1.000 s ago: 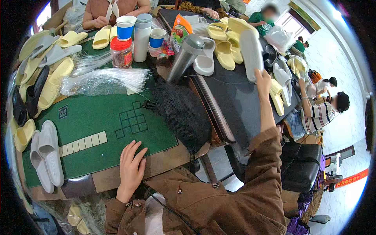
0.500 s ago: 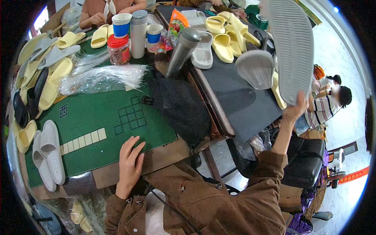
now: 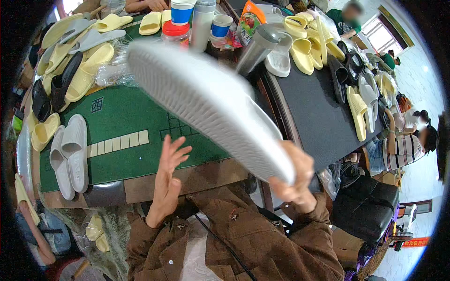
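One white slide slipper [image 3: 206,107], not yet set down, is being pinched by right fingers [image 3: 282,188]; left fingers [image 3: 167,155] are being held spread.

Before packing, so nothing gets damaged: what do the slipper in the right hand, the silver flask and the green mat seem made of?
Slipper: probably moulded foam or rubber, matte, by its ridged, seamless-looking surface; blur limits detail.
Silver flask: likely steel, satin finish, by its metallic sheen.
Green mat: perhaps felt or cloth, dull, showing little glare.
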Tool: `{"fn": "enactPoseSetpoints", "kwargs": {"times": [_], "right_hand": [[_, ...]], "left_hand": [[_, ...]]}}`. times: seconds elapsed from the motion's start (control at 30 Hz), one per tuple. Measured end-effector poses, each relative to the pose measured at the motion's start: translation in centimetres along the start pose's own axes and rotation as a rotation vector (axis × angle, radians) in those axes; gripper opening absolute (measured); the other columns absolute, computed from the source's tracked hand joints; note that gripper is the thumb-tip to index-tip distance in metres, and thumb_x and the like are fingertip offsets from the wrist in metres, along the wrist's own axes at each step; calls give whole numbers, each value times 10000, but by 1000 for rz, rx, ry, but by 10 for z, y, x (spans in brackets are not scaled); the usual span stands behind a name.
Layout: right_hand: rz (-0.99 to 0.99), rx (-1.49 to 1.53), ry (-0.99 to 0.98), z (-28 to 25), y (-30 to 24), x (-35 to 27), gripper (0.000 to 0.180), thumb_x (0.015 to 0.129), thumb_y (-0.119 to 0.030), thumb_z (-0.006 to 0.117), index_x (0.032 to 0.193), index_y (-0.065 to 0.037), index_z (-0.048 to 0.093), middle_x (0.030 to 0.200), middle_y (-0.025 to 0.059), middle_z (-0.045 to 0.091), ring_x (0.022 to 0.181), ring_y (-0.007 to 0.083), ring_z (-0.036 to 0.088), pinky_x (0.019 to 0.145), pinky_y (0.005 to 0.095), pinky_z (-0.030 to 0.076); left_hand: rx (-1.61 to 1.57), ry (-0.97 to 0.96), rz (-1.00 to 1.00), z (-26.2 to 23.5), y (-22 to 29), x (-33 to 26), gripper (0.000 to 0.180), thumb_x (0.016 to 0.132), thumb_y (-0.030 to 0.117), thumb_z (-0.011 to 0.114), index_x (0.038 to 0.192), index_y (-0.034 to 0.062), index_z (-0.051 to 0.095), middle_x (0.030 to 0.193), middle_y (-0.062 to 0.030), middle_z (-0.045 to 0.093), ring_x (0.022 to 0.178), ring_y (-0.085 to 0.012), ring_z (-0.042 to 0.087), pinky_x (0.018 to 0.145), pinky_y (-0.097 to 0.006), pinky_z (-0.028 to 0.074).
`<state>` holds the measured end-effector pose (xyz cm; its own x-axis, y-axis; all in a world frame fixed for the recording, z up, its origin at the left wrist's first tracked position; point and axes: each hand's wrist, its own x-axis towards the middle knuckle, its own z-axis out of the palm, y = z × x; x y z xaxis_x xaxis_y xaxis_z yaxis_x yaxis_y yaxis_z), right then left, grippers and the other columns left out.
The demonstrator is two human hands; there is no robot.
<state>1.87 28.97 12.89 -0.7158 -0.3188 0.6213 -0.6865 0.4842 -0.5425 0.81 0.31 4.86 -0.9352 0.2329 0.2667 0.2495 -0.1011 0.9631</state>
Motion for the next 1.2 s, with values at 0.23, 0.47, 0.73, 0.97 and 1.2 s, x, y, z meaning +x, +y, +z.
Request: {"fn": "enactPoseSetpoints", "kwargs": {"times": [0.23,0.47,0.73,0.97,1.2], "right_hand": [[-152,-279,-261,83,-14,3,644,725,-352,805,1246,-15,632,1256,121,648,619,193,630,566,291,527],[-117,-146,-228,68,3,8,597,796,-424,772,1244,-57,631,1282,107,630,761,238,709,619,316,574],[283,-619,-208,51,39,5,667,854,-290,742,1394,-11,465,952,125,578,562,261,644,468,336,530],[477,-304,-247,66,41,2,678,908,-190,656,1478,-14,333,1059,269,644,756,427,689,619,486,565],[442,-214,-489,86,33,-4,647,925,-216,653,1446,16,347,1086,278,640,856,460,677,707,510,567]], "left_hand": [[-177,358,-43,-15,-7,-3,975,946,692,401,1603,122,-38,1582,-201,252,1367,-302,403,1122,-445,326],[241,429,-96,-25,-17,-5,1067,837,45,682,1595,123,-64,1569,-232,179,1423,-339,291,1149,-474,285],[520,372,-38,-31,-16,-3,997,809,62,698,1594,115,86,1613,-203,89,1497,-378,150,1189,-509,198],[607,398,-11,-54,-23,11,709,863,-15,596,1519,103,354,1596,-196,190,1486,-368,205,1197,-464,192],[709,365,-41,-96,-25,16,566,904,-100,435,1441,72,473,1539,-188,335,1432,-334,344,1160,-404,286]]}}
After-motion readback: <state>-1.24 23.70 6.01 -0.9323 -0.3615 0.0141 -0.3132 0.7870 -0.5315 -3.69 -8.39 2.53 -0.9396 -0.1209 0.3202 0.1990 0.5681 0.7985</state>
